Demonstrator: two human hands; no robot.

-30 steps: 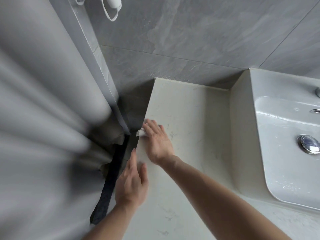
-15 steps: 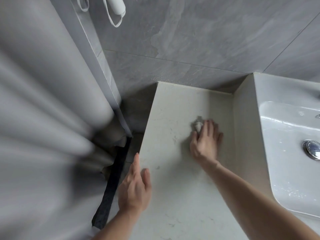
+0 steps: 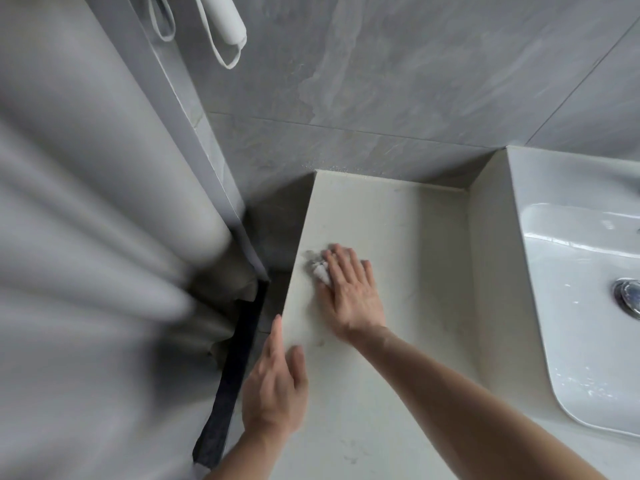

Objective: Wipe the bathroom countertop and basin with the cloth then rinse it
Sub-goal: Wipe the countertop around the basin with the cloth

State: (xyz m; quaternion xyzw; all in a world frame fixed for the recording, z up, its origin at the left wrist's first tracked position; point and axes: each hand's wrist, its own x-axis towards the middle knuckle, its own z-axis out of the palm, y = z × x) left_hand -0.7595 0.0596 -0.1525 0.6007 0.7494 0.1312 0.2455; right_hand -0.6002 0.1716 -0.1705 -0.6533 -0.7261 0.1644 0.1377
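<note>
Cream stone countertop fills the head view, and my right hand lies flat on it with straight fingers, pressing a small white cloth near the left edge. The cloth shows only beside my fingertips. My left hand rests open at the left edge of the countertop, holding nothing. On the right is the white basin, wet, with a chrome drain plug. A grey curtain hangs at left.

Crumpled white cloth on countertop
</note>
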